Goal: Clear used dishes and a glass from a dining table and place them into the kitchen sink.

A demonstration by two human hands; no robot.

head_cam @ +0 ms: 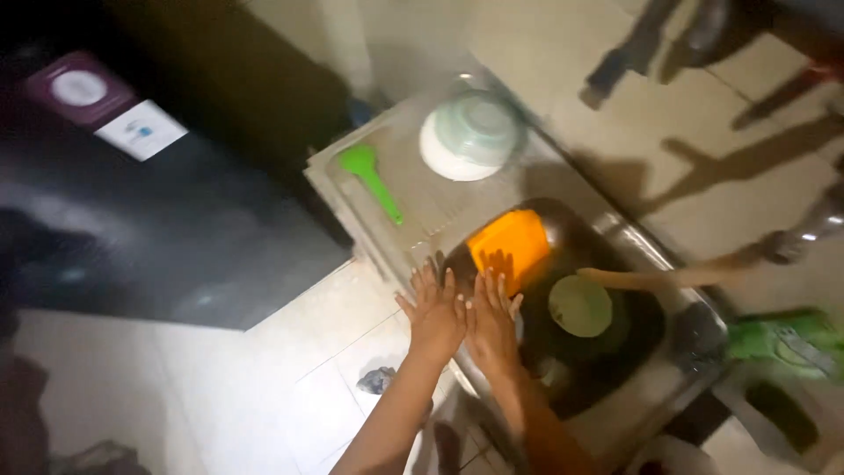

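My left hand (433, 312) and my right hand (492, 317) are held side by side, fingers spread, palms down over the near rim of a metal sink (655, 391). Neither holds anything. Just beyond my right fingers an orange square container (512, 242) leans inside the dark basin. A round pale green lid (580, 305) lies in the basin to the right, next to a wooden handle (651, 278).
On the draining board sit an upturned white and green bowl (470, 134) and a green spatula (374, 179). A black appliance (132, 211) stands to the left. A green bottle (787, 339) lies at the right. White floor tiles (290, 387) lie below.
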